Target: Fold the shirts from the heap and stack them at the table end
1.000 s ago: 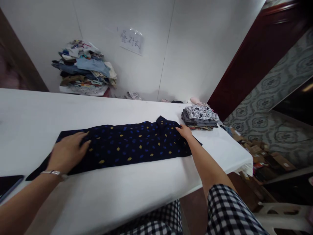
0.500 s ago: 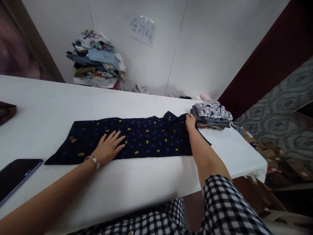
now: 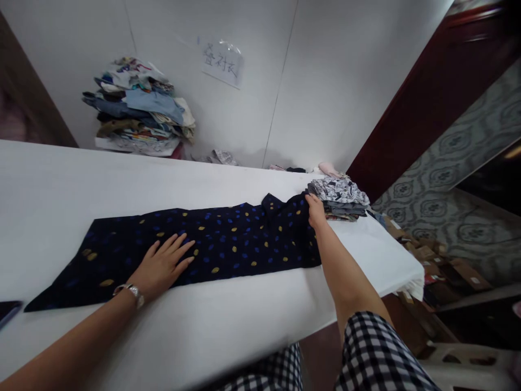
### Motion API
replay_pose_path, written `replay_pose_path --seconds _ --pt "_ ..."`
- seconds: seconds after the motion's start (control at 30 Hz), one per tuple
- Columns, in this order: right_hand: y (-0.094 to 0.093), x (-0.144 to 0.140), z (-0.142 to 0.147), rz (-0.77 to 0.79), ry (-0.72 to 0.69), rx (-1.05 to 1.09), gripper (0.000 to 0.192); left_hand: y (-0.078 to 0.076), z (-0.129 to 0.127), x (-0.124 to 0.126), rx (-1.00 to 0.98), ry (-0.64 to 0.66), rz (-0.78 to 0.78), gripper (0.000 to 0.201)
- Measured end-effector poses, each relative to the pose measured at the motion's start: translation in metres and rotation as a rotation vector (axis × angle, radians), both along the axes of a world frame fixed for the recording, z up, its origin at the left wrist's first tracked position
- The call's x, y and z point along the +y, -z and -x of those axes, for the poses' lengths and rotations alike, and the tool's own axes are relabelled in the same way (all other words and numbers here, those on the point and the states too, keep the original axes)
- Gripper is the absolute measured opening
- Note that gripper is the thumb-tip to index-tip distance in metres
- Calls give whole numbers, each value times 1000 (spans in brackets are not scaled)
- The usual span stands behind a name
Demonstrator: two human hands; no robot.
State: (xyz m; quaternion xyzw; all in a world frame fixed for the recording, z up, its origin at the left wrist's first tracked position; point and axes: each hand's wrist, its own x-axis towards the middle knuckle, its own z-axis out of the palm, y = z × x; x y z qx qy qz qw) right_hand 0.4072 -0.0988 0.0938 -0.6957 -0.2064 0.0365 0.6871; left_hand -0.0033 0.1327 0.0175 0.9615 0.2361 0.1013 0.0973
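Observation:
A dark navy shirt (image 3: 228, 239) with blue and yellow leaf spots lies lengthwise on the white table, folded into a long strip. Its collar part points up near the right end. My left hand (image 3: 165, 264), wearing a silver bracelet, rests flat on the left half of the cloth with its fingers spread. At the right end my right hand (image 3: 315, 210) pinches the shirt's edge, slightly raised, close beside a stack of folded clothes (image 3: 342, 194). My right fingertips are partly hidden by the hand itself.
A tall pile of clothes (image 3: 142, 108) stands against the wall at the back left. The corner of a phone (image 3: 8, 312) shows at the left edge. Cardboard boxes (image 3: 468, 274) lie beyond the right end of the white table (image 3: 228, 326).
The view has swung rightward, so everything sits further left. My right hand has lifted the shirt's right end and drawn it in a little; the left hand stays flat on the cloth.

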Motion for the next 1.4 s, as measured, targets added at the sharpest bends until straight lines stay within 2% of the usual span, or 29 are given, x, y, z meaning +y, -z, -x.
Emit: replay_pose_path --seconds 0.07,0.23,0.3,0.37,0.47,0.6,0.67,0.77,0.87,0.97,1.07,1.2,1.3,1.4 --pt "-7 -13 10 20 -63 7 32 -1 -1 -1 1 -4 9 57" --pt "-12 -48 46 70 26 -193 29 -1 -1 1 0 -10 17 57" --pt "-6 -60 66 147 -39 -334 28 -2 -2 5 1 -28 31 56" --pt "5 -71 87 263 -193 -502 25 -7 -6 8 -34 -58 52 54" --pt "25 -84 112 442 -425 -731 24 -27 -29 2 -137 -69 81 50" --pt "43 -92 126 576 -502 -815 25 -59 -90 -36 -138 67 113 49" --pt "48 -91 127 504 -465 -785 25 -69 -128 -59 -95 145 98 47" --pt "55 -89 127 325 -385 -698 28 -72 -183 -86 -57 179 82 46" --pt "60 -88 126 256 -406 -661 27 -69 -228 -98 -48 132 82 48" --pt "61 -89 125 238 -431 -625 27 -64 -260 -100 -46 61 103 51" --pt "60 -89 123 229 -443 -617 27 -60 -284 -98 -73 -20 165 48" --pt "60 -90 118 224 -437 -639 27 -65 -307 -84 -175 -168 345 25" --pt "62 -92 115 203 -365 -622 27 -86 -316 -67 -341 -284 529 21" --pt "65 -94 113 238 -294 -626 28 -122 -306 -50 -595 -347 723 31"
